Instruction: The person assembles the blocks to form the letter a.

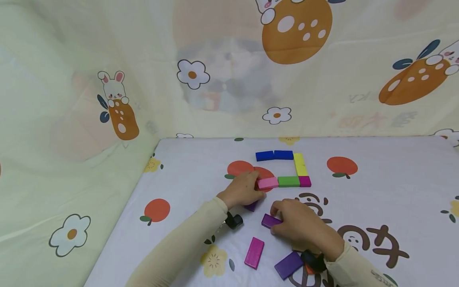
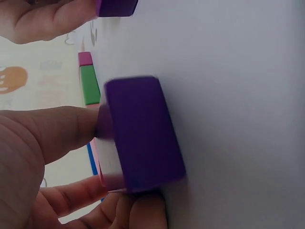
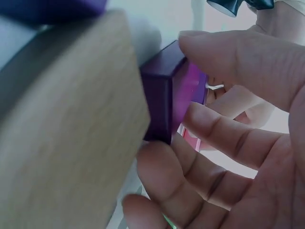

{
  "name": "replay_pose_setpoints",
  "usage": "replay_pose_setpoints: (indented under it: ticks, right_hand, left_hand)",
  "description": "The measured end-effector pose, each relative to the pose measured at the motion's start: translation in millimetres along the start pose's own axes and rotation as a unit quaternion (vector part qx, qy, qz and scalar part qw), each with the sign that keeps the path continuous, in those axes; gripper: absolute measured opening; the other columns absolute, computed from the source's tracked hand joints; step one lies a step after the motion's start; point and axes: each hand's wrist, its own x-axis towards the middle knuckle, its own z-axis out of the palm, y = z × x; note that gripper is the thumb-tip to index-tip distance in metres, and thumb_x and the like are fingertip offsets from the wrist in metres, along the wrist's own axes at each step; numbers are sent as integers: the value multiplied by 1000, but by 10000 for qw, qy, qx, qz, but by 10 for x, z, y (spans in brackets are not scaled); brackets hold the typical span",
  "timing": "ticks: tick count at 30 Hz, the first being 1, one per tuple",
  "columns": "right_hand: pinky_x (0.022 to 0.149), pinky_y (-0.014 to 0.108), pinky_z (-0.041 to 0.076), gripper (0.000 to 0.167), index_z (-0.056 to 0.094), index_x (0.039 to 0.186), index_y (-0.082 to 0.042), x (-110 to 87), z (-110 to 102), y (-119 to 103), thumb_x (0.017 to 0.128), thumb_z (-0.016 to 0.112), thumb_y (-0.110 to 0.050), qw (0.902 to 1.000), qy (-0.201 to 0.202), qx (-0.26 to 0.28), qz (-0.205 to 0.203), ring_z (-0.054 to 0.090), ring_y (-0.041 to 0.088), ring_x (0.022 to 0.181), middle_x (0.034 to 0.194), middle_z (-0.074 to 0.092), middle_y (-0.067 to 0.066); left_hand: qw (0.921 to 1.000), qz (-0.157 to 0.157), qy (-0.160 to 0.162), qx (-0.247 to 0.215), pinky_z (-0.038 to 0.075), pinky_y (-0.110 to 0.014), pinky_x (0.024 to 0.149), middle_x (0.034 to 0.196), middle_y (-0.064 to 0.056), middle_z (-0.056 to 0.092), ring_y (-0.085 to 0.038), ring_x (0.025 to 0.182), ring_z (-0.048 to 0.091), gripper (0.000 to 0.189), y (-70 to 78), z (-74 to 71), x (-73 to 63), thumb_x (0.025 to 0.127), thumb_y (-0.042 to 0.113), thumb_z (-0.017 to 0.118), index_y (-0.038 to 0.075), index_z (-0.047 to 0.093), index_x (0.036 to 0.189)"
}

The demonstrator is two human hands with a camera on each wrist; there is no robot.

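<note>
Near the middle of the head view, the left hand is partly curled, its thumb against one side of a dark purple block and bent fingers at its lower end, a grip that probably steadies it. Below, at lower center, a magenta block lies flat, touched by neither hand. Just above, a pink block and a green block lie end to end; two blue blocks line up higher, so the rows run roughly parallel. Right of center, the right hand pinches a glossy purple block between thumb and fingers, seemingly by its near end to leave the far end free. A violet block and a partly hidden wooden piece sit near that hand. At right, a yellow strip spans the two rows, meeting a short magenta piece at the lower corner.
</note>
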Motion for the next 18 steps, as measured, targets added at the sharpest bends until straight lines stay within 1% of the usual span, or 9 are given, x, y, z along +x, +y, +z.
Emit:
replay_pose_setpoints:
  ticks: [5,11,14,18]
  right_hand:
    - [73,40,50,27,73,98,-13,30,14,27,79,90,-22,9999,8,122,-103,55,18,79,82,61,-1]
    - [73,40,52,26,72,96,-12,66,33,32,79,90,-21,9994,113,194,-274,57,17,78,82,63,-1]
    - [74,40,53,26,73,96,-12,75,36,27,79,91,-21,9993,129,212,-275,57,17,78,82,64,-1]
    - [75,40,53,26,73,96,-12,85,40,21,79,91,-21,9993,132,222,-262,58,17,79,83,64,-1]
  left_hand:
    - [10000,-36,24,-66,47,-23,70,92,2,59,-13,82,56,34,-13,12,17,96,32,76,10,61,118]
    - [9999,33,70,-65,46,-22,67,89,2,59,-12,78,56,31,-27,8,17,97,31,75,10,61,115]
    - [9999,63,91,-74,45,-21,65,88,2,60,-12,77,56,30,-32,4,14,97,31,74,10,61,114]
    - [9998,65,118,-110,45,-22,65,88,2,60,-12,78,56,31,-39,2,11,98,30,73,9,62,117]
